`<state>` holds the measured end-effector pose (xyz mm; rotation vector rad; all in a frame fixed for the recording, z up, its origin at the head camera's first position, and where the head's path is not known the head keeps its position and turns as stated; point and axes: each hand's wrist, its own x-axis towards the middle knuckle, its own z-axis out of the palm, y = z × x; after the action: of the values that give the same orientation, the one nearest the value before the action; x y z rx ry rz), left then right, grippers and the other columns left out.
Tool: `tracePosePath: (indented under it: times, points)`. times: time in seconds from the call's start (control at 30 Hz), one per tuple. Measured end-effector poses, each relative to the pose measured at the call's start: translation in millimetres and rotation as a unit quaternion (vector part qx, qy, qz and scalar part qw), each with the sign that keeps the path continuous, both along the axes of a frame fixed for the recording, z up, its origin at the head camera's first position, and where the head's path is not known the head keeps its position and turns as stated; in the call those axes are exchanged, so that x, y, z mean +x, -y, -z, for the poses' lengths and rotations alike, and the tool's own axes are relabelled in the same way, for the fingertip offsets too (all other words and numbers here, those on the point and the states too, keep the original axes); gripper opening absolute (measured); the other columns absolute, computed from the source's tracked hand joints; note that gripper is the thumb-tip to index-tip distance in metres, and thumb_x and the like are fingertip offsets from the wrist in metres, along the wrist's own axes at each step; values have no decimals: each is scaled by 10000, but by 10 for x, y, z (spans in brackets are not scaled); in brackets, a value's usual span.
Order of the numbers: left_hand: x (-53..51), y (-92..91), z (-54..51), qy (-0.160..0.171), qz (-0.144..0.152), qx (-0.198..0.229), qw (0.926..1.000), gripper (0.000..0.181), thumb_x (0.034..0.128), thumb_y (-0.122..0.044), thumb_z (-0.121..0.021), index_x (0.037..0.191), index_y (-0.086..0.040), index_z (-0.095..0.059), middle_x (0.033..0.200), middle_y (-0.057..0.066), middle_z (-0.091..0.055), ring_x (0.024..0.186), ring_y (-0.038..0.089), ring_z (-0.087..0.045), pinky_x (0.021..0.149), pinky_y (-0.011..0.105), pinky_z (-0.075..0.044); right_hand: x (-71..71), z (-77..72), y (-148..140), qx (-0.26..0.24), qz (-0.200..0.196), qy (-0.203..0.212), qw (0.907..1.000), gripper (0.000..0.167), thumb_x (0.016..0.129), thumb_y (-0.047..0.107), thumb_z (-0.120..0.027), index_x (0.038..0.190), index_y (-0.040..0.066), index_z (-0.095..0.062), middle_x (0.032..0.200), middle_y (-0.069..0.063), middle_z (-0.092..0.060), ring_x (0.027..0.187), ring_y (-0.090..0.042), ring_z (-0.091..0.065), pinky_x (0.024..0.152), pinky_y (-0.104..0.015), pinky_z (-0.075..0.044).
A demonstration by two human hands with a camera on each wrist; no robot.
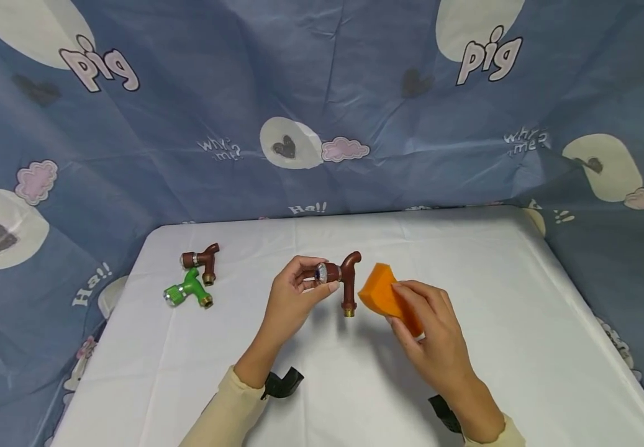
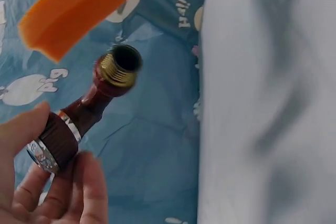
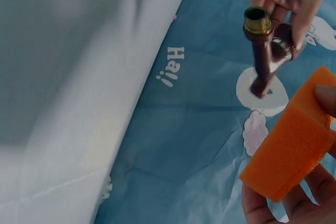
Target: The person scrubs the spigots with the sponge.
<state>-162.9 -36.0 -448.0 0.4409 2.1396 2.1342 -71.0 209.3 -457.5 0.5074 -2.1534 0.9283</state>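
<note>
A brown faucet [image 1: 348, 279] with a brass threaded end is held above the table by my left hand [image 1: 294, 295]. Thumb and fingers grip its ribbed, silver-ringed knob [image 2: 58, 140], as the left wrist view shows. My right hand [image 1: 436, 329] pinches an orange sponge [image 1: 380, 292] between thumb and fingers, just right of the faucet. A small gap separates sponge and faucet in the head view. In the right wrist view the sponge [image 3: 294, 140] looks thick and slightly bent, and the faucet's threaded opening [image 3: 257, 19] points toward the camera.
On the table's left side lie a second brown faucet [image 1: 208, 261] and a green faucet [image 1: 190, 290], close together. White cloth covers the table [image 1: 495, 279]. A blue printed curtain [image 1: 322, 81] hangs behind it and along the sides. Black straps with mounts sit on both wrists.
</note>
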Motion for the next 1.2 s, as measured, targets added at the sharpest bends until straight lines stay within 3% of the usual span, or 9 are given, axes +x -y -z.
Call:
tracePosePath:
  times: [0.1,0.4,0.63,0.8,0.9,1.03,1.2]
  points:
    - [-80,-106,55,89,-233,-326,9992,379,877,-146,-872,1218,-141,-705,1160,48,-714,1022,249,-679,863,306,-589,8,-5,-26,-45,24,-9,10000,474,1062,410,-621,1324,18,-680,1299,-168,-637,1147,-366,-568,1075,-146,-391]
    - [-403,-455,279,773,-519,-327,9951,414,876,-88,-850,1234,-29,-651,1141,123,-694,1000,240,-691,806,272,-594,17,13,-77,-174,87,44,9998,484,1049,421,-641,1316,20,-682,1293,-166,-639,1160,-365,-571,1079,-151,-399]
    - [-613,-705,465,1170,-756,-941,9858,410,875,-189,-868,1189,-37,-654,1139,116,-678,951,240,-684,799,315,-577,56,6,-86,-195,102,201,9996,493,1054,432,-622,1330,26,-674,1307,-156,-630,1174,-353,-565,1065,-144,-406]
    - [-744,-864,600,1554,-793,-656,9825,413,875,-138,-868,1189,1,-640,1073,140,-654,909,221,-675,828,305,-607,98,15,-109,-162,114,505,9985,515,1053,451,-604,1354,38,-660,1326,-138,-616,1199,-330,-550,1061,-139,-404]
    - [-793,-950,649,1758,-753,-419,9806,413,869,-77,-863,1195,28,-632,1043,151,-656,891,214,-697,819,301,-619,107,20,-129,-186,125,484,9986,507,1052,444,-612,1353,38,-663,1319,-137,-620,1190,-328,-554,1051,-140,-413]
    - [-832,-1036,697,1717,-823,-635,9797,406,858,-100,-878,1178,14,-657,1009,130,-676,858,194,-698,789,285,-618,108,26,-146,-219,136,416,9988,499,1052,439,-620,1354,45,-666,1313,-132,-623,1183,-323,-558,1045,-143,-418]
    - [-884,-1133,732,1350,-996,-1326,9769,385,844,-206,-897,1136,-48,-701,971,72,-699,853,177,-660,775,283,-583,110,28,-164,-232,173,438,9986,500,1054,449,-614,1358,56,-667,1317,-117,-624,1197,-313,-557,1049,-145,-414]
